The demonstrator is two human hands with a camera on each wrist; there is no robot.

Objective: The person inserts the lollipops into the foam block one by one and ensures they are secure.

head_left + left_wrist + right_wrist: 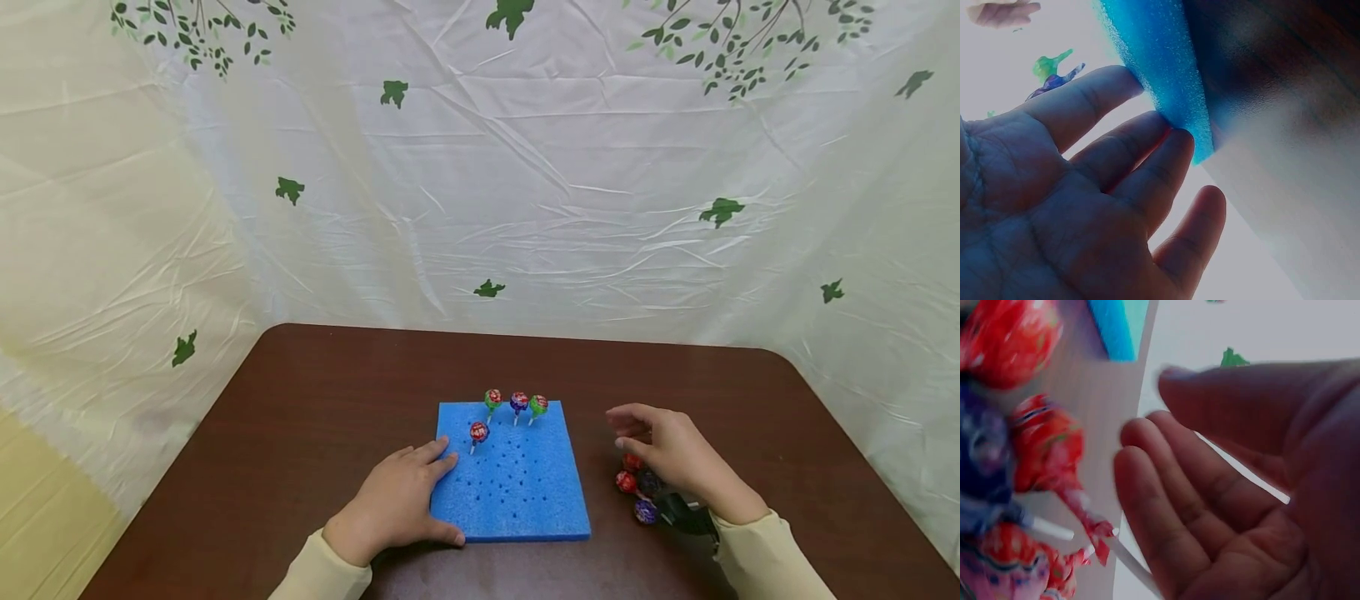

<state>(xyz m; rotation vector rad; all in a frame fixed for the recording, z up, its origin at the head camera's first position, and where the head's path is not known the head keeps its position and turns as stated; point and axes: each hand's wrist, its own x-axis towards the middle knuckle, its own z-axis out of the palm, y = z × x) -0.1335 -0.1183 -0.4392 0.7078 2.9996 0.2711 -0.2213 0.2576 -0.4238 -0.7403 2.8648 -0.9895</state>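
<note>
A blue foam board dotted with small holes lies on the table. Four lollipops stand in it by their sticks: a red one towards the left, then a green-and-red one, a purple one and another green one along the back. My left hand rests at the board's left side, fingertips touching its edge. To the right, my right hand hovers over a loose pile of wrapped lollipops, among them a red one and a purple one. Its fingers are loosely bent, with nothing held between them.
The brown table has rounded far corners. A white cloth printed with green leaves hangs behind it and along both sides. A dark band or device sits under my right wrist, close to the lollipop pile.
</note>
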